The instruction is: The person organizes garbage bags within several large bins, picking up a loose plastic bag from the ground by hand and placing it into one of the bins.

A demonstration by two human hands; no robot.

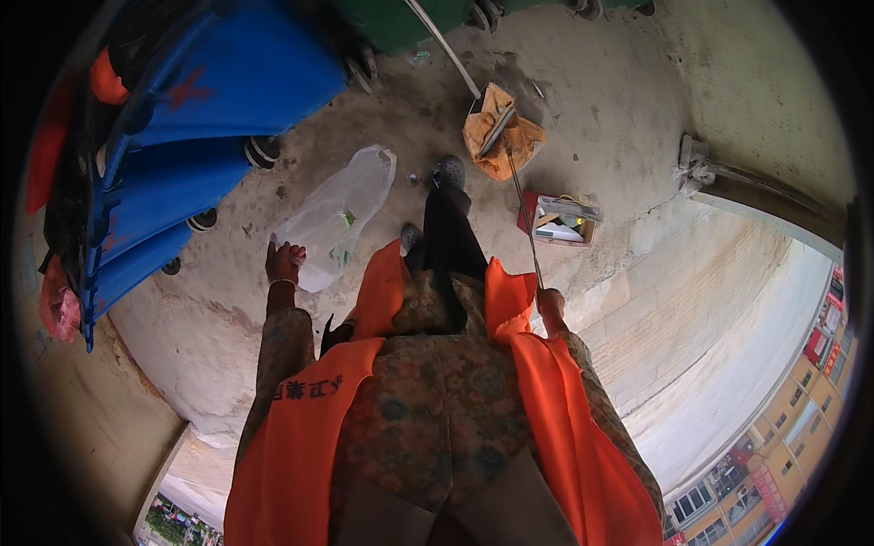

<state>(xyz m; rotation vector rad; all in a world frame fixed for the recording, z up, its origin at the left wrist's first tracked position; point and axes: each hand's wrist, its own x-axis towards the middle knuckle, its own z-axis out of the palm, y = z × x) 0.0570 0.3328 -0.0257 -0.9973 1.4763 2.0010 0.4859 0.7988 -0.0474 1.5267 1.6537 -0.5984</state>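
My left hand [283, 262] grips the edge of a clear plastic bag [341, 205], which hangs out ahead of it above the concrete floor. A few green bits show in or through the bag. In my right hand [550, 304] is the end of a thin metal rod [524, 205]. Its far end meets a crumpled orange-brown container [493, 116]; whether it hooks or just touches it, I cannot tell. A long pale pole [447, 51] runs from the top edge down to that same container. An open cardboard box [568, 231] with mixed scraps lies beside the rod.
Blue wheeled bins [225, 75] line the left side, with black and red bags at their rims. A green wheeled bin [403, 24] stands ahead. At right are a wall [758, 89] and a step edge [758, 218]. My grey clogs [450, 173] are on the concrete floor [601, 150].
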